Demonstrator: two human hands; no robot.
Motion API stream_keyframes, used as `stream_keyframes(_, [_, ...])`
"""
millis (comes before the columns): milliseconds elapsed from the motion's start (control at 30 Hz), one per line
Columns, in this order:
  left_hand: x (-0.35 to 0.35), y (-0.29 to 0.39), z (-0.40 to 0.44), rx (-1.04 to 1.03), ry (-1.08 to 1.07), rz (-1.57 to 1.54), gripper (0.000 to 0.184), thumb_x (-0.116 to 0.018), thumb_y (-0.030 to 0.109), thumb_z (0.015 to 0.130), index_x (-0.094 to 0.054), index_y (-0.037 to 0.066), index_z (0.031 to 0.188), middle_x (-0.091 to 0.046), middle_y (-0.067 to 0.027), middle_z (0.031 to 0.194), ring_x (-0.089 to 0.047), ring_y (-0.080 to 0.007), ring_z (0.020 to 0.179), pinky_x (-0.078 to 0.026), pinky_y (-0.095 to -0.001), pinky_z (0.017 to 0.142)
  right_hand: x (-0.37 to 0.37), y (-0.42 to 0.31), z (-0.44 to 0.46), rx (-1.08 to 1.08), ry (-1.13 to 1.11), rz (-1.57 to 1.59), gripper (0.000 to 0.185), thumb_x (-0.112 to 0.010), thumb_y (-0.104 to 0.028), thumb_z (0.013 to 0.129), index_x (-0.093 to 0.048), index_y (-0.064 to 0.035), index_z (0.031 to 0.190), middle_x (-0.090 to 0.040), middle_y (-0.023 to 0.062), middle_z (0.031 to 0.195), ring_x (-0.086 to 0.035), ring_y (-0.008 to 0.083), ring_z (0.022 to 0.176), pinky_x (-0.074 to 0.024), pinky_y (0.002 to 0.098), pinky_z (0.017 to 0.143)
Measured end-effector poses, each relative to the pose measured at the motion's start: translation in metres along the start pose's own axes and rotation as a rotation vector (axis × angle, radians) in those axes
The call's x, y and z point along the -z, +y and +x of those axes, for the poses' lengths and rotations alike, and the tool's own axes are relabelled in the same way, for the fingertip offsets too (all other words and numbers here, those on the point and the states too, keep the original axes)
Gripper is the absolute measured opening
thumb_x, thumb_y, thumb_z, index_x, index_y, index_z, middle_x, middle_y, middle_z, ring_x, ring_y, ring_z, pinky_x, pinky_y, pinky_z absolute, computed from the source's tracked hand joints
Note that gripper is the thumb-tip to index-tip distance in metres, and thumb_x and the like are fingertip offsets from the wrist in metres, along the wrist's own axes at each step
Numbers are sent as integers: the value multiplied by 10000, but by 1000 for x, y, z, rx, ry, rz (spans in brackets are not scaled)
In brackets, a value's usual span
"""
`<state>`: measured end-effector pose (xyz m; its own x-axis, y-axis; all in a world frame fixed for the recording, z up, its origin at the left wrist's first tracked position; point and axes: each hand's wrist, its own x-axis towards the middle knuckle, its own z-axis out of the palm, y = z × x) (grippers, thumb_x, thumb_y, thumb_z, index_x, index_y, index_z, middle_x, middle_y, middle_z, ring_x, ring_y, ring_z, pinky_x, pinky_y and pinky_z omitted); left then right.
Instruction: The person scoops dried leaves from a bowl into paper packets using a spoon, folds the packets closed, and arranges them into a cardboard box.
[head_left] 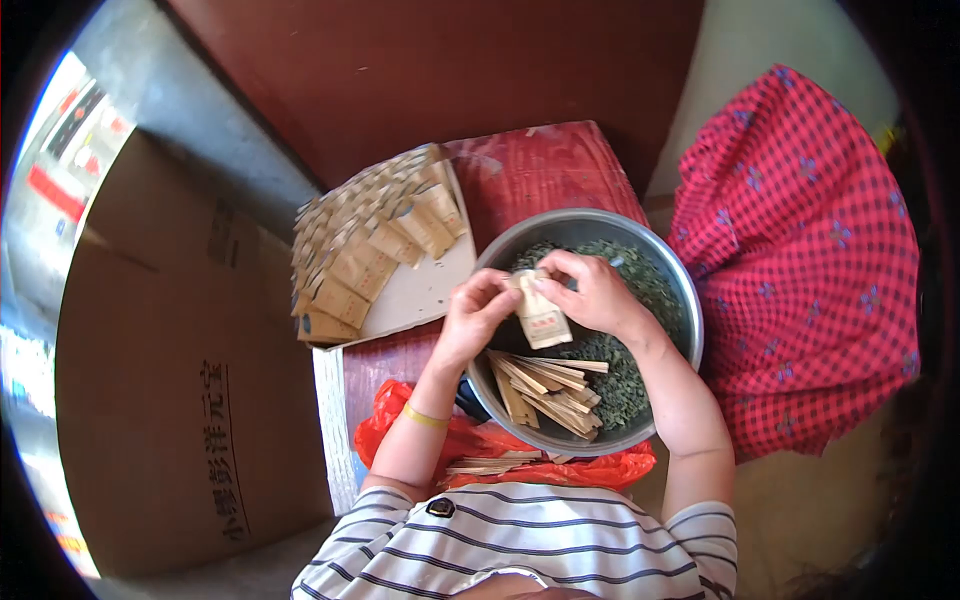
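Observation:
A small tan paper packet (543,324) with red print hangs upright between my hands, above a metal bowl (690,300). My left hand (479,312) pinches its top left corner. My right hand (590,292) has its thumb and fingers closed on the top right side. Dark green dried leaves (625,378) lie in the bowl under the packet. A loose pile of flat tan packets (548,392) rests on the leaves at the bowl's near left side.
Left of the bowl, a shallow box (420,295) holds many tan packets (360,262) in overlapping rows on a red table (545,170). A red plastic bag (385,420) with more packets lies nearer. A large carton (150,360) stands left, red checked cloth (800,270) right.

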<state>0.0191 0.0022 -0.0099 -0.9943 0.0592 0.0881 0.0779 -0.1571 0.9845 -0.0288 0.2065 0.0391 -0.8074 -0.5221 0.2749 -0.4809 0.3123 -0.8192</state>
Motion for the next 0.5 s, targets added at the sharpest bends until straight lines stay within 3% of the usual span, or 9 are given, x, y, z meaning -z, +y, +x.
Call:
stream_keyframes(133, [0, 1, 2, -31, -33, -35, 125, -710, 73, 922, -659, 48, 1034, -658, 21, 850, -581, -48, 709, -472, -205, 616, 4, -4, -1, 26, -37, -39, 155, -672, -142, 917, -662, 10, 944, -692, 109, 811, -671, 156, 744, -525, 325, 685])
stream_keyframes(167, [4, 4, 2, -40, -43, 7, 122, -709, 72, 924, -659, 46, 1032, -655, 21, 836, -578, -49, 684, -469, -205, 597, 3, -2, -2, 54, 19, -13, 158, -663, -155, 922, -664, 1, 949, -692, 129, 819, -687, 195, 751, -526, 340, 684])
stream_keyframes(200, [7, 16, 1, -63, -6, 49, 125, -708, 67, 922, -660, 43, 1035, -649, 21, 801, -573, -55, 635, -466, -209, 566, 0, 0, -1, 81, 77, 19, 161, -655, -167, 926, -666, -9, 955, -693, 149, 828, -703, 234, 759, -526, 355, 683])
stream_keyframes(233, [16, 24, 2, -94, 49, 39, 93, -691, 64, 931, -647, 39, 1009, -649, 3, 775, -589, -70, 615, -466, -216, 547, -1, -3, -1, 51, 70, 85, 149, -633, -132, 950, -670, 2, 1006, -700, 114, 839, -688, 163, 788, -530, 320, 698])
stream_keyframes(367, [84, 66, 1, -234, 316, 116, 47, -632, 68, 958, -607, 29, 960, -673, -48, 787, -648, -119, 621, -511, -251, 551, 5, -3, -2, -50, 44, 272, 186, -594, -119, 985, -658, 21, 1091, -703, 72, 875, -669, 118, 798, -543, 275, 715])
stream_keyframes(500, [152, 75, -17, -62, 493, 461, 147, -633, 132, 968, -647, -13, 950, -691, -63, 814, -682, -142, 689, -529, -266, 590, 7, -4, -1, -50, -8, 242, 183, -591, -105, 980, -655, 24, 1092, -705, 74, 875, -672, 123, 791, -547, 278, 721])
